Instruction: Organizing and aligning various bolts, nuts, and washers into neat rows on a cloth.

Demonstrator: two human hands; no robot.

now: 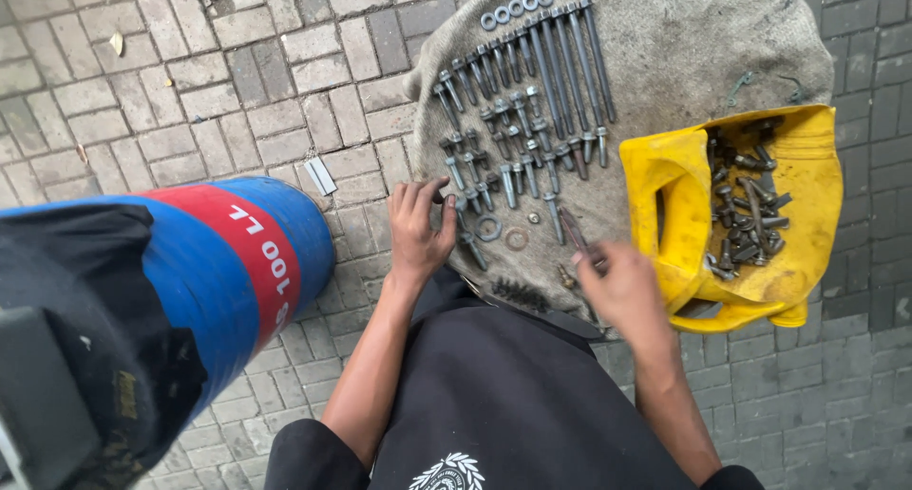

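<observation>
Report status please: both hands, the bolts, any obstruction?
Left hand open, fingers at bolt rows on sackcloth. Right hand blurred, pinching a bolt. Yellow container of bolts beside. No obstruction.

Grey bolts on beige-grey sack cloth; yellow container right of grip; blue drum, red band; grey brick paving.

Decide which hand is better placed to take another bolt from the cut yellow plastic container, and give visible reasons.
Probably the right hand: it hovers beside the cut yellow plastic container of loose bolts, though its blurred grip may already hold something. The left hand rests farther away on the grey sackcloth by the sorted rows.
</observation>
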